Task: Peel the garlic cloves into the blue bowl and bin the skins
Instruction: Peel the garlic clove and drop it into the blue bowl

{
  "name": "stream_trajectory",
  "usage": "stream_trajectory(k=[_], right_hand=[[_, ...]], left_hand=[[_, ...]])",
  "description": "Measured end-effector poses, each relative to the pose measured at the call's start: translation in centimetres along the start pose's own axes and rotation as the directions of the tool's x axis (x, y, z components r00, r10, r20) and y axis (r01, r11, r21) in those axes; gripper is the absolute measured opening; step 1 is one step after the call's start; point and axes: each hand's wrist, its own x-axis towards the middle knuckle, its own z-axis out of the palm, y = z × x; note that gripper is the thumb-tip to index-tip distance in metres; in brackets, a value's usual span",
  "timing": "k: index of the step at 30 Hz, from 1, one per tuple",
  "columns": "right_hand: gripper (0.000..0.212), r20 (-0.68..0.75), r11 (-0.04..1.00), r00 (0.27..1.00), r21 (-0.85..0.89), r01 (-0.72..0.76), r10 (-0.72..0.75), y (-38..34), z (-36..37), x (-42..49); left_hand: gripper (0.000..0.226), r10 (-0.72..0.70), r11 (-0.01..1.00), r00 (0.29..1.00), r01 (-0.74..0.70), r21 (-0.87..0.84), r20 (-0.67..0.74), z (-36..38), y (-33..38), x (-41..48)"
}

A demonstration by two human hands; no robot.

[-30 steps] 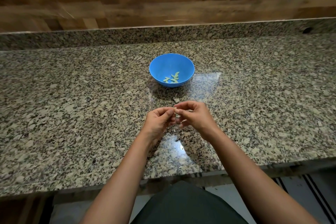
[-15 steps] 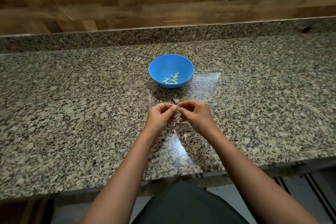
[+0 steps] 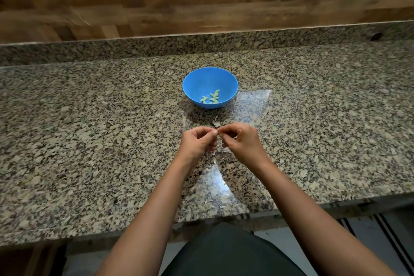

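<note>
Head-worn view, downward (close) over countertop (image 3: 89, 141)

A home kitchen — speckled granite countertop (image 3: 89, 141), wood-plank wall (image 3: 201, 6) behind

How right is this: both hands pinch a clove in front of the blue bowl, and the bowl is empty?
The bowl is not empty: the head view shows a few peeled cloves in it. The rest stands: left hand and right hand pinch a clove in front of it.
</note>
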Motion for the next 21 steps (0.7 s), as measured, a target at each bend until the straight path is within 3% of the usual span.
stream_trajectory(k=[6, 9, 12, 17, 21], right_hand=[[0.015, 0.006, 0.996, 0.998, 0.068, -0.064, 0.064, -0.24, -0.02, -0.1], [0.014, 0.041, 0.965, 0.986, 0.203, -0.167, 0.162, -0.39, 0.0, 0.06], [0.014, 0.113, 0.84, 0.95, 0.444, -0.311, 0.292, -0.38, -0.08, 0.27], [0.013, 0.207, 0.676, 0.909, 0.613, -0.409, 0.362, -0.42, -0.52, 0.18], [0.026, 0.167, 0.766, 0.916, 0.506, -0.396, 0.364, -0.25, -0.65, 0.12]], left_hand=[[0.007, 0.011, 0.999, 1.0, -0.01, 0.047, -0.014, 0.17, 0.14, 0.06], [0.009, 0.039, 0.993, 0.999, -0.037, 0.11, -0.011, 0.38, 0.5, 0.12], [0.007, 0.053, 0.982, 0.999, -0.049, 0.18, -0.015, 0.52, 0.57, 0.1], [0.012, 0.038, 0.983, 0.999, -0.034, 0.18, -0.019, 0.18, -0.12, 0.03], [0.011, 0.055, 0.991, 0.998, -0.056, 0.123, 0.007, 0.32, -0.03, -0.16]])
